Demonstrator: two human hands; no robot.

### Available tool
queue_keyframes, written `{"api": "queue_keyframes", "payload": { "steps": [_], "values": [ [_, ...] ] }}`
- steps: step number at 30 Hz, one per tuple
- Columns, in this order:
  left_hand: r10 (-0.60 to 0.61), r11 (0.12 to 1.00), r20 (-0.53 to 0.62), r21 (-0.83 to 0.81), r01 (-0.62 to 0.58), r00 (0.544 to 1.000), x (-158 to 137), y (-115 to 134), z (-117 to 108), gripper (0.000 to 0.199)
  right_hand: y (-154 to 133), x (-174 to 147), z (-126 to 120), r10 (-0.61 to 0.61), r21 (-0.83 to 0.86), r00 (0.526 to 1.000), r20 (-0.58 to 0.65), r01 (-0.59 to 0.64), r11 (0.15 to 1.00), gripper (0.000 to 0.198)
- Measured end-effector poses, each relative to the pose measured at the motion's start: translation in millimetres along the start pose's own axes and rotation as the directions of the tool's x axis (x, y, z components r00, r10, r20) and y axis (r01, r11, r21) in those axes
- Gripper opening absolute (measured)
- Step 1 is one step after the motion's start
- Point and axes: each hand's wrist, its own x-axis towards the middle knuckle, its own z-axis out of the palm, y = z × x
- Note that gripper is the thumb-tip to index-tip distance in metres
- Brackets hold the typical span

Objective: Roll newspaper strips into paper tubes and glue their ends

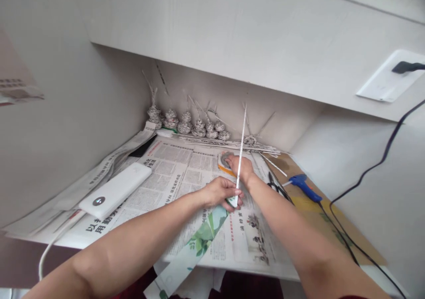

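Observation:
My left hand pinches the upper end of a long paper strip printed with green leaves. A thin white paper tube stands nearly upright from the same grip, its lower end at the strip. The strip slants down over the table's front edge. Farther back, my right hand is closed, its fingertips at a grey round thing on a small white and orange item. The hand partly hides both, and I cannot tell whether it grips the grey thing.
Newspaper covers the table. Several woven paper gourds line the back wall behind thin paper rods. A white power bank lies left. At right are scissors and a blue glue gun with a cord.

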Motion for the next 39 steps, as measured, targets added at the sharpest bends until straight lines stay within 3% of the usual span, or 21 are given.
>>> {"api": "queue_keyframes", "payload": {
  "steps": [8, 12, 14, 16, 17, 19, 20, 22, 25, 34, 39],
  "values": [
    [0.003, 0.999, -0.055, -0.04, -0.006, 0.999, 1, 2, -2, 0.049, -1, -15, 0, 0.067, 0.065, 0.997, -0.024, -0.066, 0.996, 0.041],
    [-0.007, 0.998, -0.055, -0.063, 0.004, 0.998, 1, 2, -2, 0.049, 16, -37, -5, 0.182, 0.351, 0.977, -0.115, -0.131, 0.927, 0.065],
    [-0.02, 0.997, -0.058, -0.07, 0.016, 0.998, -1, 3, 0, 0.048, 24, -49, -12, 0.259, 0.554, 0.951, -0.167, -0.127, 0.823, 0.069],
    [-0.025, 0.997, -0.053, -0.074, 0.021, 0.998, -2, 4, 1, 0.046, 26, -59, -20, 0.268, 0.769, 0.957, -0.111, -0.088, 0.634, 0.061],
    [-0.027, 0.997, -0.05, -0.072, 0.023, 0.998, -3, 4, 2, 0.046, 25, -64, -23, 0.212, 0.865, 0.977, -0.03, -0.081, 0.495, 0.056],
    [-0.03, 0.998, -0.033, -0.064, 0.027, 0.999, -4, 5, 2, 0.045, 20, -72, -27, -0.011, 0.964, 0.988, 0.152, -0.146, 0.222, 0.05],
    [-0.033, 0.998, -0.024, -0.061, 0.032, 0.999, -4, 4, 2, 0.045, 17, -75, -28, -0.123, 0.971, 0.968, 0.218, -0.201, 0.133, 0.049],
    [-0.041, 0.998, -0.008, -0.051, 0.041, 0.999, -4, 3, 1, 0.045, 12, -79, -28, -0.248, 0.96, 0.928, 0.279, -0.277, 0.044, 0.045],
    [-0.046, 0.998, -0.005, -0.031, 0.046, 0.999, -3, 2, 0, 0.044, 9, -79, -25, -0.238, 0.964, 0.936, 0.261, -0.263, 0.021, 0.039],
    [-0.041, 0.998, -0.032, 0.053, 0.043, 0.999, -5, 4, 4, 0.04, 5, -78, -26, -0.001, 0.989, 0.989, 0.148, -0.148, 0.009, 0.029],
    [-0.041, 0.995, -0.026, 0.093, 0.043, 0.999, -4, 2, 1, 0.04, 6, -79, -29, -0.059, 0.979, 0.983, 0.177, -0.17, 0.109, 0.031]
  ]
}}
